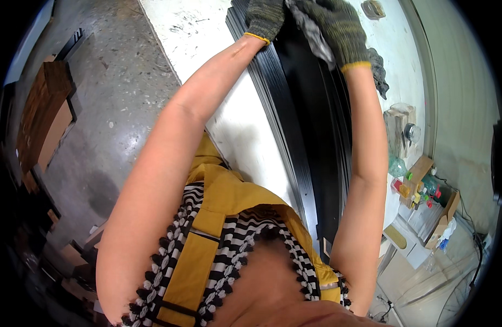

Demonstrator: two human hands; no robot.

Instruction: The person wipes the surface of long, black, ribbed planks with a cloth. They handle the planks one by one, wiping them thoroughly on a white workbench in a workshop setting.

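Observation:
Both my hands wear dark knitted work gloves with yellow cuffs. My left hand (265, 17) rests on the left edge of a stack of long black strips (308, 136) lying on a white table (240, 125). My right hand (338, 30) is closed around a grey cloth (313, 32) and presses it onto the top of the black strips. More of the dark cloth (379, 71) hangs out past my right wrist. The fingertips of the left hand run out of the top of the picture.
A wooden block with a round metal part (401, 128) stands on the table's right side. A cardboard box of small bottles with coloured caps (420, 188) sits lower right. Brown cardboard and boards (44, 117) lie on the concrete floor at left.

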